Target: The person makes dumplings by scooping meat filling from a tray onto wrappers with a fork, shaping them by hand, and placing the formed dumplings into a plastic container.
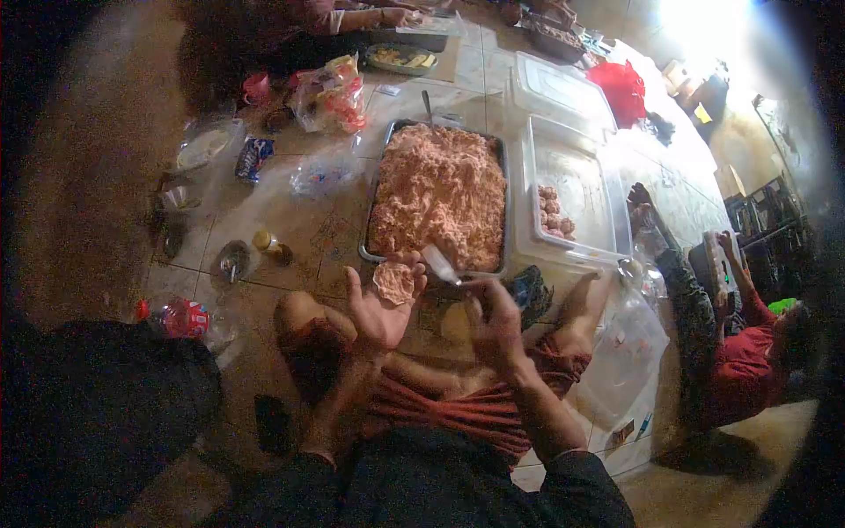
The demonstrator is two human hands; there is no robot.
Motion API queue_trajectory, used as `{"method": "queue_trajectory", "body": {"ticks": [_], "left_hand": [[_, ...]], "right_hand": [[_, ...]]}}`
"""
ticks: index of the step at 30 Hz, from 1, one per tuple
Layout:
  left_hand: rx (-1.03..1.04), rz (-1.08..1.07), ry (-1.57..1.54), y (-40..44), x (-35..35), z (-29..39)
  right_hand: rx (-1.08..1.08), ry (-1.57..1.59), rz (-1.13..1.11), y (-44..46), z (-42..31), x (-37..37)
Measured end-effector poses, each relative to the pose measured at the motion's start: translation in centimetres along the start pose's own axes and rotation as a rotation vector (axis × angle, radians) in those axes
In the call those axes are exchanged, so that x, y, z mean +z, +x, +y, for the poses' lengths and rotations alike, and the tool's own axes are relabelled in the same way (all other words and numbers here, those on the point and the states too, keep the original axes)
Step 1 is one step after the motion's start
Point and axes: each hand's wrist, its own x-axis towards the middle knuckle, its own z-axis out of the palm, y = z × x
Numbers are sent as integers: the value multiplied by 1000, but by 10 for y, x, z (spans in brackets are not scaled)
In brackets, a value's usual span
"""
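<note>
My left hand (pixel 380 319) is palm up, fingers stretched out, carrying a flat round pink patty (pixel 393 284) that looks like minced meat. Between the fingers of my right hand (pixel 495 326) is a small pale spatula (pixel 439 263), its blade just right of the patty and near the tray's front edge. Directly ahead, a large metal tray (pixel 373 216) is heaped with pink minced mixture (pixel 437 195). A spoon (pixel 427 106) stands in the mixture at the far side. To the right, several meatballs (pixel 553 214) sit in a clear plastic box (pixel 576 176).
A clear lid (pixel 563 88) and a red bag (pixel 619 92) lie beyond the box. At left are a small jar (pixel 268 244), a blue packet (pixel 254 159), a plastic bottle (pixel 187 318) and plastic bags (pixel 330 99). Another person (pixel 748 361) sits at right; someone else's hand (pixel 400 18) works at the top.
</note>
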Motion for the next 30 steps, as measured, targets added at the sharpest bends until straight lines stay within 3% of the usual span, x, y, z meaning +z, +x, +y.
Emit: {"method": "queue_trajectory", "body": {"ticks": [2, 4, 7, 9, 12, 15, 17, 19, 21, 23, 24, 25, 27, 28, 30], "left_hand": [[58, 120, 7, 0, 5, -8], [-19, -95, 90, 0, 4, -11], [-29, -138, -46, 5, -12, -2], [2, -80, 94, 3, -10, 1], [-145, -151, 67, 0, -8, 5], [-165, -102, -80, -1, -15, 11], [-201, 29, 79, -3, -1, 8], [-298, 10, 68, -1, 5, 5], [-265, 103, 299, 5, -15, 16], [-349, 106, 278, 6, -32, 23], [-364, 111, 425, 5, -36, 24], [-373, 116, 575, 5, -28, 20], [-355, 105, 660, -4, -12, 7], [-351, 87, 698, -10, -3, 3], [-448, 47, 788, -20, 33, 21]], "right_hand": [[-71, -1, -93, -27, 24, 19], [-143, 4, -187, -31, 17, 24], [-31, 47, -272, -31, -6, 16], [53, 25, -248, -22, -11, 7], [-25, -27, -343, -22, -7, -4], [-35, -56, -297, -18, -5, -4], [-32, -68, -210, -25, 15, 1], [-80, -43, -251, -30, 45, 4], [-114, -47, -292, -22, 42, -6], [97, 53, -146, -20, 17, -12], [302, 180, -143, -26, 25, -6], [305, 173, -135, -25, 33, 0], [444, 315, -375, -21, 47, 13], [619, 482, -467, -16, 37, 14], [545, 619, -449, -7, 15, 9]]}}
